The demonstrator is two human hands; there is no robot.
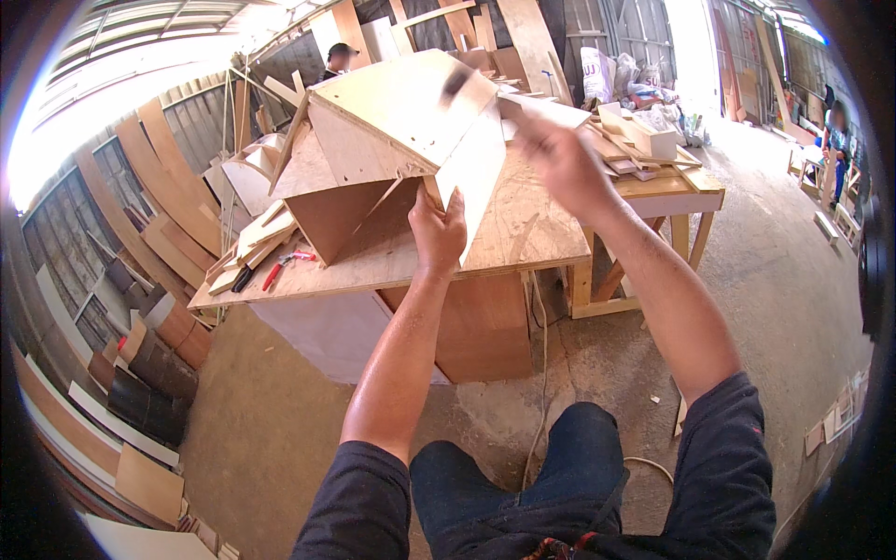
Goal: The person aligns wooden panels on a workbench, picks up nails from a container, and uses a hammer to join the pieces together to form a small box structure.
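A plywood box-like piece [392, 140] with slanted panels rests on the wooden workbench [523, 238]. My left hand [437, 229] grips the lower edge of its front panel [476, 177]. My right hand [565, 163] is raised over the bench, blurred by motion, and holds a hammer whose dark head [457, 82] is smeared above the top panel.
Red-handled pliers [283, 266] and wood offcuts [257, 238] lie on the bench's left end. Stacked timber blocks [639, 135] sit at its far right. Curved plywood sheets [149, 177] lean along the left wall. One person [338, 58] stands behind the bench, another [835, 131] at far right.
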